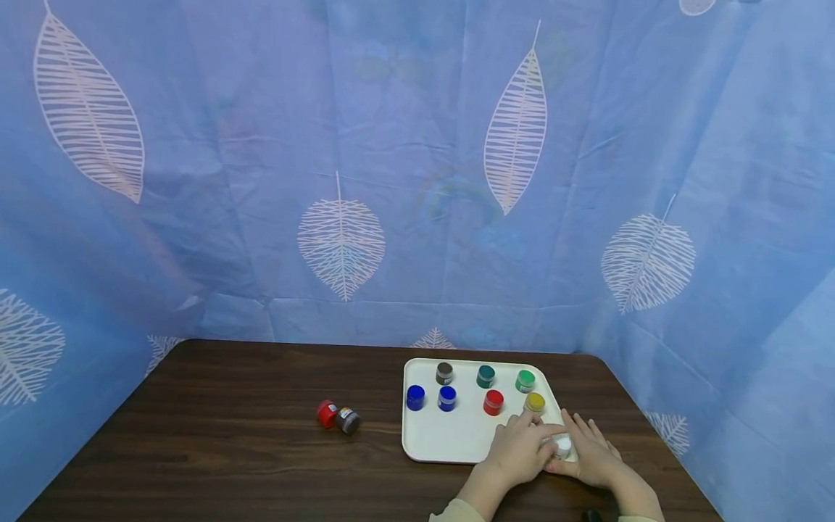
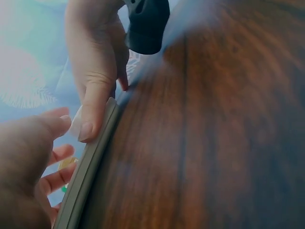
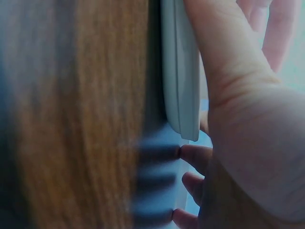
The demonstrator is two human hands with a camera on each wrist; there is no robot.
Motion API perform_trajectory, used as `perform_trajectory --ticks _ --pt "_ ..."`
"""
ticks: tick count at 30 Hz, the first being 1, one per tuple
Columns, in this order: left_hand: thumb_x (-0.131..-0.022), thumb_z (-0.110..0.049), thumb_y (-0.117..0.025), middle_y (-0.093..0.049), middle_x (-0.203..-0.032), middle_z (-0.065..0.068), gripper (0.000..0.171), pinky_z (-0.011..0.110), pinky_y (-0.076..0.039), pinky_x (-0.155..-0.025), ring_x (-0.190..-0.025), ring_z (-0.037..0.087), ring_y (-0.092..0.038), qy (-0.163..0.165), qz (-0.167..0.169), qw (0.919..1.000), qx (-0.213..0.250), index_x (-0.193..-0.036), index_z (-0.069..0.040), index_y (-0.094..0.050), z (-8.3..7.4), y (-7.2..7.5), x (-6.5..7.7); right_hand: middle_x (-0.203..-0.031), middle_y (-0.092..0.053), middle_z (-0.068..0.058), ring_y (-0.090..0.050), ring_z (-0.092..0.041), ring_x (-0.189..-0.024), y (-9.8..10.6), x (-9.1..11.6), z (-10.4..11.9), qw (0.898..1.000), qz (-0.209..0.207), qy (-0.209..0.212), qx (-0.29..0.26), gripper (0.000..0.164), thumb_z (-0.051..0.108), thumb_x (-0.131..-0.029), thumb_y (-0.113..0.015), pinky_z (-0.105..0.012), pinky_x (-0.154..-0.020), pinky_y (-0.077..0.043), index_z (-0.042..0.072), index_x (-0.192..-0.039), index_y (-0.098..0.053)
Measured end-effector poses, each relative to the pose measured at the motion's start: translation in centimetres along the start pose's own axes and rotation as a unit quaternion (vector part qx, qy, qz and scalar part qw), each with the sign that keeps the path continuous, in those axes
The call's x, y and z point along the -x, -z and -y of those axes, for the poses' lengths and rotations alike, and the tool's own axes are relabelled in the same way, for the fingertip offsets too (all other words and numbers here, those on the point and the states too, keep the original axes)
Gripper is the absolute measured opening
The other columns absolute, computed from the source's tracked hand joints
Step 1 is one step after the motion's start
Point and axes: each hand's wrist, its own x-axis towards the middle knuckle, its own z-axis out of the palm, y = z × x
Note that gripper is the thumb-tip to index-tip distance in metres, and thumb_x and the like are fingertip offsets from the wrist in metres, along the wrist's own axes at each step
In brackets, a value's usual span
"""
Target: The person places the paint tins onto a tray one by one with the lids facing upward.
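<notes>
A white paint jar (image 1: 562, 444) stands at the near right corner of the white tray (image 1: 450, 444). My left hand (image 1: 518, 449) pinches it from the left between thumb and index finger, and partly covers it. From the right, my right hand (image 1: 593, 457) rests at the tray's corner with its fingers extended. In the left wrist view, the right thumb (image 2: 93, 114) lies by the tray rim, in front of the jar. Fingertips (image 3: 193, 155) of the right hand reach past the tray edge to the table in the right wrist view. A yellow jar (image 1: 535, 403) sits just beyond the left hand.
On the tray also stand two blue jars (image 1: 446, 398), a red jar (image 1: 493, 402), a dark jar (image 1: 444, 373), a teal jar (image 1: 485, 375) and a green jar (image 1: 525, 380). A red jar (image 1: 327, 413) and a black jar (image 1: 348, 420) lie left on the wooden table (image 1: 228, 435).
</notes>
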Motion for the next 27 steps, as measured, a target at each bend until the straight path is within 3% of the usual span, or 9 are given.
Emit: perform_trajectory --ticks 7,10,14,20,27 --pt "-0.095 -0.048 -0.056 -0.058 -0.115 -0.019 0.028 0.026 -0.039 -0.066 -0.089 0.003 -0.050 -0.002 0.016 0.9997 -0.020 -0.122 -0.055 -0.060 -0.48 -0.07 0.14 -0.151 -0.012 -0.042 -0.007 -0.066 -0.136 -0.12 0.03 -0.21 1.000 -0.005 -0.001 0.000 0.113 0.058 -0.081 -0.069 -0.083 -0.096 -0.017 -0.008 -0.151 -0.012" --pt "-0.092 -0.047 -0.061 -0.061 -0.120 -0.027 0.027 0.026 -0.041 -0.068 -0.096 0.003 -0.054 -0.009 0.002 0.9998 -0.020 -0.119 -0.050 -0.063 -0.64 -0.13 0.01 -0.151 -0.012 -0.042 -0.007 -0.065 -0.136 -0.08 0.07 -0.19 1.000 -0.005 0.000 -0.004 0.113 0.058 -0.081 -0.070 -0.083 -0.096 -0.017 -0.008 -0.152 -0.012" --pt "-0.089 -0.044 -0.067 -0.065 -0.113 -0.032 0.023 0.023 -0.041 -0.068 -0.101 0.004 -0.058 -0.015 -0.022 0.9995 -0.016 -0.112 -0.045 -0.067 -0.74 -0.28 -0.20 -0.151 -0.012 -0.042 -0.008 -0.065 -0.136 -0.10 0.14 -0.03 1.000 -0.006 0.003 -0.009 0.112 0.057 -0.080 -0.070 -0.083 -0.097 -0.018 -0.008 -0.151 -0.012" --pt "-0.086 -0.043 -0.071 -0.068 -0.103 -0.031 0.020 0.023 -0.037 -0.068 -0.094 0.004 -0.057 -0.008 -0.035 0.9993 -0.013 -0.105 -0.043 -0.070 -0.71 -0.72 -0.43 -0.151 -0.012 -0.042 -0.007 -0.065 -0.136 -0.12 0.32 0.23 1.000 -0.003 -0.001 -0.013 0.113 0.057 -0.081 -0.070 -0.083 -0.097 -0.017 -0.008 -0.152 -0.012" --pt "-0.085 -0.043 -0.072 -0.070 -0.102 -0.025 0.019 0.024 -0.040 -0.071 -0.088 0.004 -0.056 0.018 -0.023 0.9995 -0.012 -0.104 -0.042 -0.070 -0.43 0.14 -0.54 -0.153 -0.009 -0.040 -0.004 -0.064 -0.137 0.26 0.31 0.36 1.000 0.006 -0.011 -0.005 0.112 0.060 -0.083 -0.066 -0.083 -0.097 -0.016 -0.007 -0.152 -0.010"
